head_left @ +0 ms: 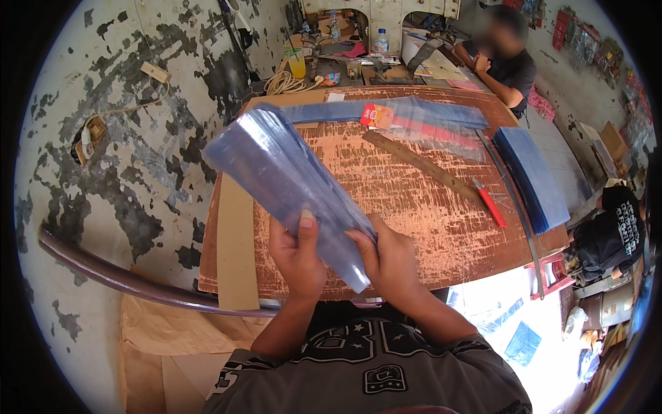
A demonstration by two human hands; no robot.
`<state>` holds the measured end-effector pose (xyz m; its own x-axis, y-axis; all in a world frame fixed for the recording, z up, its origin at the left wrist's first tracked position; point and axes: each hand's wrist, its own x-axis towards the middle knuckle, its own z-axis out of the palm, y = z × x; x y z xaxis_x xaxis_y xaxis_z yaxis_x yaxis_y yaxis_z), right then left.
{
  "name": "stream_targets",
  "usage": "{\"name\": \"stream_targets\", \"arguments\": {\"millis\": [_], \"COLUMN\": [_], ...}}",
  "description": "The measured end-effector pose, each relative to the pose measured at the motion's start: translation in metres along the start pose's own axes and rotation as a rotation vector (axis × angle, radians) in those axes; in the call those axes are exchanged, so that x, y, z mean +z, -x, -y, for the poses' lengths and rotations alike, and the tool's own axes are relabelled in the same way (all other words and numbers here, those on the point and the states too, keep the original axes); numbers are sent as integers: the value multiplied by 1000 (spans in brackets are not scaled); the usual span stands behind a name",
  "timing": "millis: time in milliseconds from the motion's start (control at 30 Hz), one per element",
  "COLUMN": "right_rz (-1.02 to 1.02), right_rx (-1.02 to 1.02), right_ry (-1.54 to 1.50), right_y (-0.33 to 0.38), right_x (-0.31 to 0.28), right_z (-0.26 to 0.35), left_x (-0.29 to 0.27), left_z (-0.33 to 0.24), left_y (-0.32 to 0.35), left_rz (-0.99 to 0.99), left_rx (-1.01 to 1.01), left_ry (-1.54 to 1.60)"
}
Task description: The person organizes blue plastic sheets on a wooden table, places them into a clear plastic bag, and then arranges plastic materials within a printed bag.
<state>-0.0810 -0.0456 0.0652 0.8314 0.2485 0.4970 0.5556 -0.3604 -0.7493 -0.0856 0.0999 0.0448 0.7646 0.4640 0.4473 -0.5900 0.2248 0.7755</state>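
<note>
A stack of long, clear bluish plastic strips (286,165) is held up at a slant over the near part of the table. My left hand (300,255) grips its left edge, thumb pressed on top. On the opposite edge, near the lower end, my right hand (386,259) is closed with its thumb on the top sheet. The fingers beneath the stack are mostly hidden. Past the stack lie a long bluish plastic strip (324,112), a brown ruler (424,165) and a red-handled cutter (489,203).
The worn brown table (331,148) carries another plastic stack (531,179) and a dark metal strip (514,200) at right. A cardboard strip (236,241) lies along its left edge. Behind are a coiled cord (284,84) and a yellow drink (296,65). A person (507,58) sits far right.
</note>
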Motion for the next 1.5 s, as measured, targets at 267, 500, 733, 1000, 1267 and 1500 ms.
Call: {"name": "stream_targets", "arguments": {"millis": [267, 500, 733, 1000, 1267, 1500], "right_rz": [234, 230, 178, 211, 282, 121], "right_rx": [88, 281, 471, 568, 377, 569], "right_ry": [-165, -678, -985, -749, -618, -481], "right_y": [-9, -8, -10, -25, -20, 30], "right_x": [-19, -1, 19, 2, -5, -73], "right_z": [-5, -29, -41, -45, -79, -124], "left_x": [-19, -14, -16, -14, -23, -48], "left_z": [4, 11, 34, 4, 28, 38], "left_y": [-2, -4, -4, -15, -11, -20], "left_rz": [11, 46, 65, 54, 64, -62], "left_rx": [-303, -577, -737, -873, -850, -834], "left_ry": [153, 400, 393, 336, 488, 483]}}
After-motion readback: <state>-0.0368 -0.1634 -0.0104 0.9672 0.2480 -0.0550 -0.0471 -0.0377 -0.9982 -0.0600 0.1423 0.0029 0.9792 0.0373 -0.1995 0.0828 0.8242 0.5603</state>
